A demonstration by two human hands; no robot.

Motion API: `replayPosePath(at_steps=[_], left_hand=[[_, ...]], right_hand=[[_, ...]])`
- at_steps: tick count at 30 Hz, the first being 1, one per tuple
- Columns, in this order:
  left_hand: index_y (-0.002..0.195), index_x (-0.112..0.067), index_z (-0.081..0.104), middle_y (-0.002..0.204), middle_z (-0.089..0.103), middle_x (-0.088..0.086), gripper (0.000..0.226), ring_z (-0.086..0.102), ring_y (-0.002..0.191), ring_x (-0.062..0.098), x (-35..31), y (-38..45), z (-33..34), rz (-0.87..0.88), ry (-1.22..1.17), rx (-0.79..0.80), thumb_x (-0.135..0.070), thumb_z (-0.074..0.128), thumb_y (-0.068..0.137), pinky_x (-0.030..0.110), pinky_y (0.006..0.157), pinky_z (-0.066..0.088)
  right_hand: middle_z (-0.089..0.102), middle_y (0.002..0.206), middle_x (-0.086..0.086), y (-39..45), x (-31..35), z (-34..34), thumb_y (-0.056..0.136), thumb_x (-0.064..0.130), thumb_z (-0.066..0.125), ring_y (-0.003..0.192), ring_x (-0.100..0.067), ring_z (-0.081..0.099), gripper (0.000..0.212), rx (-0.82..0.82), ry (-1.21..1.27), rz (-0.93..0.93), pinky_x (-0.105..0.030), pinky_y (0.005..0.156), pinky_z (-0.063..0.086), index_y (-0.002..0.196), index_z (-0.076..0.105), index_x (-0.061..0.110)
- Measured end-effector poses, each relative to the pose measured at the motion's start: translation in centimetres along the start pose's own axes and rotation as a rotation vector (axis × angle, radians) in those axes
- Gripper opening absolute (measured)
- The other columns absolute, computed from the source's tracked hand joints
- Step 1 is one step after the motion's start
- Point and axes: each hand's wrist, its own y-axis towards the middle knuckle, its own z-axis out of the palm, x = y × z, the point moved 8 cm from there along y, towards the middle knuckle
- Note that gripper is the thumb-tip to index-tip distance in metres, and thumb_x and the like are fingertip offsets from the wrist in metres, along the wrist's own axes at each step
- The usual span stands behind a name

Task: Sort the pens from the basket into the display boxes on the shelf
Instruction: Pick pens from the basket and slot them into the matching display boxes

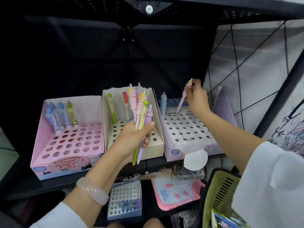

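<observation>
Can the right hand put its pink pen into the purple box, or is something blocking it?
Probably yes. The right hand pinches the pink pen with its tip already at the back row of the purple box. Only a blue pen stands there, off to the side, and the holes nearby look open.

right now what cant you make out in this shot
Head view only:
- Pink pen: tip too small to tell whether it is in a hole; the right hand covers its upper barrel.
- Green basket: contents cut off by the bottom edge and hidden by the white sleeve.
</observation>
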Motion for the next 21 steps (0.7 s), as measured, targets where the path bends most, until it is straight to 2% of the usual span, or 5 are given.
replayPosePath(at_steps=[2, 6, 15, 18, 21], left_hand=[[0.075, -0.01, 0.052, 0.054, 0.049, 0.0, 0.016, 0.042, 0.04, 0.009, -0.1, 0.3, 0.0, -0.004, 0.004, -0.008, -0.011, 0.057, 0.09, 0.018, 0.037, 0.034], [0.076, -0.008, 0.054, 0.053, 0.052, 0.0, 0.015, 0.042, 0.04, 0.009, -0.1, 0.5, 0.0, -0.004, 0.031, -0.005, -0.011, 0.056, 0.091, 0.018, 0.037, 0.035], [0.081, -0.008, 0.056, 0.056, 0.057, 0.001, 0.011, 0.043, 0.04, 0.01, 0.1, 0.6, 0.5, 0.021, 0.079, 0.007, -0.012, 0.057, 0.09, 0.019, 0.037, 0.036], [0.082, -0.008, 0.056, 0.056, 0.057, 0.001, 0.01, 0.042, 0.04, 0.01, 0.3, 0.7, 0.6, 0.02, 0.079, 0.016, -0.012, 0.056, 0.091, 0.019, 0.037, 0.036], [0.083, -0.008, 0.057, 0.056, 0.058, 0.001, 0.009, 0.042, 0.039, 0.01, 0.5, 0.7, 0.7, 0.02, 0.076, 0.023, -0.013, 0.056, 0.091, 0.019, 0.037, 0.036]], right_hand=[[0.058, 0.094, -0.01, 0.5, -0.4, 0.1, 0.097, 0.02, 0.041, 0.083, -0.031, 0.062, 0.023, -0.002, 0.0, 0.002, -0.051, 0.075, 0.055, 0.117, 0.043, 0.008], [0.062, 0.099, -0.016, 1.1, -1.0, 0.4, 0.097, 0.018, 0.043, 0.085, -0.031, 0.064, 0.024, 0.022, 0.06, -0.01, -0.05, 0.075, 0.055, 0.119, 0.042, 0.008], [0.064, 0.096, -0.014, 1.8, -1.9, 0.1, 0.098, 0.021, 0.041, 0.081, -0.03, 0.065, 0.029, 0.031, -0.025, -0.079, -0.048, 0.072, 0.056, 0.124, 0.04, 0.01], [0.065, 0.098, -0.018, 1.6, -1.9, 0.9, 0.098, 0.024, 0.043, 0.084, -0.036, 0.064, 0.031, 0.104, -0.108, -0.095, -0.049, 0.073, 0.054, 0.125, 0.041, 0.008], [0.065, 0.093, -0.019, 0.7, -2.6, 2.3, 0.097, 0.024, 0.044, 0.084, -0.038, 0.062, 0.031, 0.177, -0.18, -0.095, -0.041, 0.072, 0.05, 0.123, 0.044, 0.007]])
